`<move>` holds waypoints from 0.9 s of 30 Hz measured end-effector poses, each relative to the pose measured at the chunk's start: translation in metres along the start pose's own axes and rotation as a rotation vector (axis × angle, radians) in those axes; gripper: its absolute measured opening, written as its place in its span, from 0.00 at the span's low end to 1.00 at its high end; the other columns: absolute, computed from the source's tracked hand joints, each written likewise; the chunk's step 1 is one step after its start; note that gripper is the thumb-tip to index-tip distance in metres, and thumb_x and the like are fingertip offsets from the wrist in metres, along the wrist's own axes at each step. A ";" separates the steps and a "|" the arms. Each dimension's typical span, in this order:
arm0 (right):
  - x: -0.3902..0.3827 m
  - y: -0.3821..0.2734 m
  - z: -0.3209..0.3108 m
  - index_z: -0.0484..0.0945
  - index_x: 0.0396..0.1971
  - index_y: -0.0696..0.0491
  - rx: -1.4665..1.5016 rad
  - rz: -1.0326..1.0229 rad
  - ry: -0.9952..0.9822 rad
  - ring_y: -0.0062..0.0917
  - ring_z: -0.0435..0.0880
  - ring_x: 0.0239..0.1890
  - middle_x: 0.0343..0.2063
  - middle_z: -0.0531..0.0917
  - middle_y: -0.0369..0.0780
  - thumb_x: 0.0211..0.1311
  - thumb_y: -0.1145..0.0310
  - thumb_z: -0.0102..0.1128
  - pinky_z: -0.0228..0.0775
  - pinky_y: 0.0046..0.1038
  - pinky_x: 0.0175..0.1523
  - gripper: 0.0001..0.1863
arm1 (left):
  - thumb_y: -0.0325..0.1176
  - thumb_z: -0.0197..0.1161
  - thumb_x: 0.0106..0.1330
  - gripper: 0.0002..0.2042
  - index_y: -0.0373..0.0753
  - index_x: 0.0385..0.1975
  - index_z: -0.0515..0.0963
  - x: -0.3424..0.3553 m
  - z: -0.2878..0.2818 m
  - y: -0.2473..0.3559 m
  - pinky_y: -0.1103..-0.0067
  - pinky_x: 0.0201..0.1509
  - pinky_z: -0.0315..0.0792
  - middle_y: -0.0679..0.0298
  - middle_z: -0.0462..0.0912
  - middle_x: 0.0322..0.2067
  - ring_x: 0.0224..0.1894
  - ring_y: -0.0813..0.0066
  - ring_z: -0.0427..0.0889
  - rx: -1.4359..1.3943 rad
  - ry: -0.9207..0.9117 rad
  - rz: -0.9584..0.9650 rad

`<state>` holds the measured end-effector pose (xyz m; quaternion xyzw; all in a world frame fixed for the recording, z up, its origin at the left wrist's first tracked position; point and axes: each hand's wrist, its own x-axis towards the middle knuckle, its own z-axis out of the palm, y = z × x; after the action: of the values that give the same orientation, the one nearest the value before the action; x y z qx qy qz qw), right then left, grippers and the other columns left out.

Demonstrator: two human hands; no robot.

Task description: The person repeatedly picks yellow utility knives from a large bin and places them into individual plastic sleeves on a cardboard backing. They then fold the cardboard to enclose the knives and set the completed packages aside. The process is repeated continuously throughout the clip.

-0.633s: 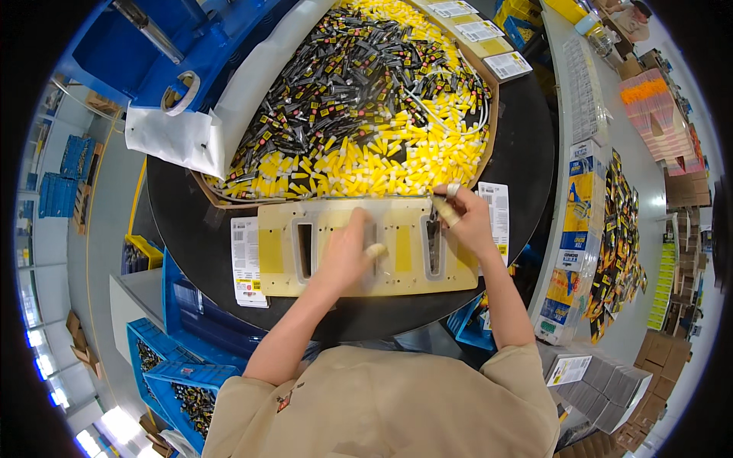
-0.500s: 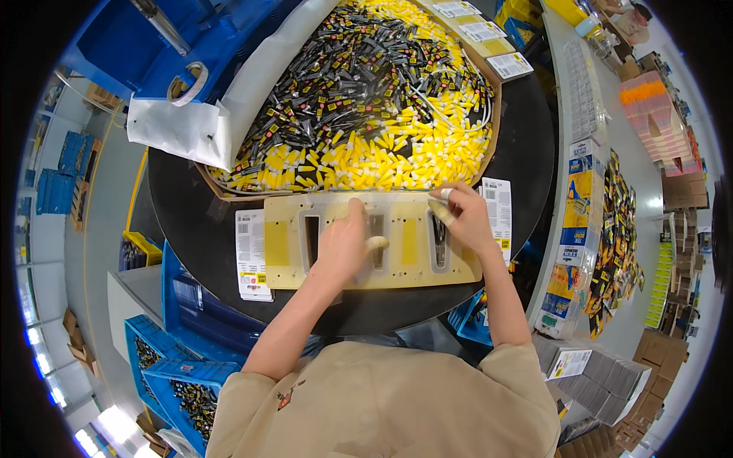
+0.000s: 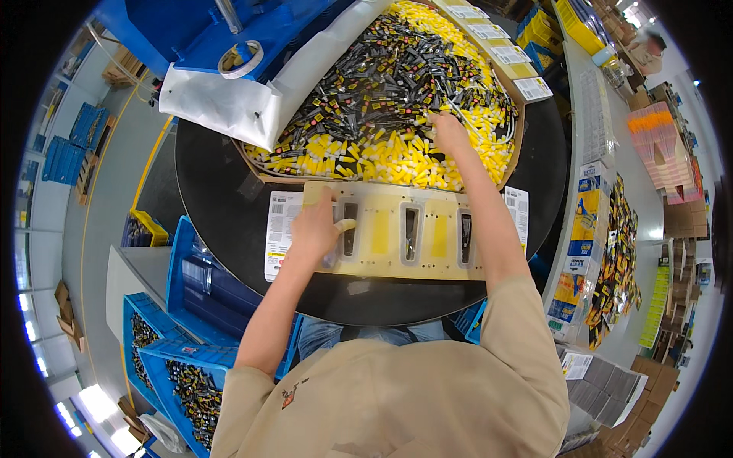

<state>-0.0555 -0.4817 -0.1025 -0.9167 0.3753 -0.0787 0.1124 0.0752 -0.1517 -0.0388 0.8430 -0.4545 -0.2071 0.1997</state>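
Observation:
A pale yellow board [image 3: 379,263] with several slots lies flat on the round black table [image 3: 359,304]. Clear plastic trays line the slots, and dark small tubes [image 3: 410,237] show in some of them. At the board's left end rests my left hand [image 3: 311,229], thumb stretched out towards a slot and index finger pointing away. My right hand [image 3: 452,133] reaches over the board into a heap of small black tubes with yellow caps [image 3: 366,91]. Its fingertips are drawn together among the tubes; whether a tube is between them is hidden.
White printed cards [image 3: 279,229] stick out under the board's left end, with more cards [image 3: 517,214] on the right. A white sheet [image 3: 221,103] and a tape roll [image 3: 240,59] lie far left. Blue crates [image 3: 172,359] hold tubes below left. A grey bench [image 3: 588,252] runs along the right.
My right hand has left the right part of the board and gone up into the tube heap. My left hand has moved from mid-board to its left end. The whole view has shifted slightly.

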 end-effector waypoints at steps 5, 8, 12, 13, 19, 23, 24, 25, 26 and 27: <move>-0.031 0.008 -0.014 0.78 0.53 0.48 0.281 0.102 0.291 0.40 0.83 0.39 0.36 0.83 0.44 0.51 0.72 0.69 0.74 0.34 0.44 0.26 | 0.43 0.72 0.55 0.25 0.39 0.47 0.69 -0.001 -0.013 -0.006 0.62 0.41 0.73 0.51 0.83 0.32 0.38 0.48 0.82 0.037 -0.059 -0.047; -0.064 -0.007 -0.033 0.78 0.54 0.48 0.450 0.234 0.409 0.33 0.84 0.32 0.31 0.84 0.42 0.53 0.68 0.70 0.75 0.30 0.39 0.25 | 0.38 0.67 0.59 0.20 0.40 0.48 0.71 0.013 -0.016 -0.013 0.62 0.41 0.74 0.52 0.84 0.32 0.37 0.49 0.83 -0.028 0.043 0.016; -0.125 -0.051 -0.050 0.77 0.53 0.50 0.690 0.292 0.193 0.22 0.81 0.24 0.24 0.82 0.39 0.58 0.65 0.68 0.74 0.28 0.33 0.22 | 0.30 0.58 0.65 0.14 0.38 0.50 0.76 0.092 -0.011 -0.019 0.72 0.36 0.75 0.55 0.84 0.27 0.29 0.65 0.85 -0.198 0.242 0.209; -0.142 -0.063 -0.048 0.76 0.52 0.54 0.851 0.249 0.107 0.21 0.81 0.26 0.24 0.82 0.38 0.57 0.67 0.68 0.74 0.27 0.33 0.22 | 0.32 0.58 0.66 0.15 0.37 0.52 0.75 0.120 -0.010 -0.020 0.72 0.35 0.76 0.55 0.85 0.29 0.26 0.67 0.85 -0.211 0.274 0.206; -0.182 -0.092 -0.033 0.81 0.39 0.57 0.790 0.010 0.106 0.30 0.78 0.24 0.30 0.78 0.42 0.54 0.71 0.68 0.71 0.29 0.32 0.13 | 0.40 0.68 0.59 0.18 0.39 0.47 0.79 0.216 -0.003 -0.012 0.73 0.36 0.78 0.55 0.85 0.28 0.24 0.69 0.85 -0.070 0.128 0.019; -0.147 -0.066 -0.031 0.85 0.36 0.56 0.569 -0.038 0.205 0.25 0.75 0.24 0.26 0.78 0.41 0.58 0.66 0.67 0.68 0.26 0.31 0.10 | 0.37 0.68 0.58 0.13 0.38 0.39 0.82 0.193 -0.020 0.003 0.75 0.32 0.77 0.59 0.85 0.27 0.22 0.72 0.84 -0.219 0.096 0.035; -0.129 -0.057 -0.029 0.85 0.38 0.55 0.564 0.014 0.245 0.26 0.76 0.24 0.27 0.79 0.42 0.58 0.66 0.67 0.69 0.27 0.32 0.11 | 0.36 0.68 0.58 0.12 0.37 0.37 0.82 0.181 -0.029 0.005 0.75 0.32 0.77 0.60 0.85 0.28 0.21 0.72 0.84 -0.271 0.088 0.024; -0.110 -0.048 -0.026 0.85 0.39 0.55 0.578 0.052 0.283 0.28 0.77 0.24 0.28 0.80 0.43 0.57 0.65 0.67 0.70 0.28 0.32 0.12 | 0.34 0.68 0.57 0.10 0.35 0.34 0.82 0.168 -0.039 0.007 0.78 0.28 0.75 0.61 0.84 0.23 0.20 0.74 0.83 -0.291 0.069 0.065; -0.091 -0.041 -0.020 0.84 0.40 0.54 0.497 0.070 0.351 0.30 0.78 0.25 0.29 0.81 0.44 0.57 0.65 0.67 0.71 0.30 0.33 0.13 | 0.33 0.68 0.56 0.10 0.34 0.34 0.82 0.154 -0.048 0.008 0.78 0.28 0.75 0.61 0.83 0.22 0.20 0.74 0.83 -0.323 -0.033 0.052; -0.074 -0.035 -0.013 0.84 0.41 0.53 0.427 0.109 0.392 0.32 0.80 0.26 0.30 0.81 0.45 0.56 0.66 0.68 0.72 0.31 0.34 0.13 | 0.33 0.68 0.56 0.10 0.34 0.34 0.82 0.139 -0.056 0.008 0.78 0.28 0.75 0.62 0.83 0.21 0.20 0.75 0.83 -0.354 -0.133 0.040</move>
<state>-0.0871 -0.4076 -0.0855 -0.8181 0.4137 -0.3252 0.2320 0.1692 -0.2654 -0.0110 0.7701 -0.4397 -0.3351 0.3183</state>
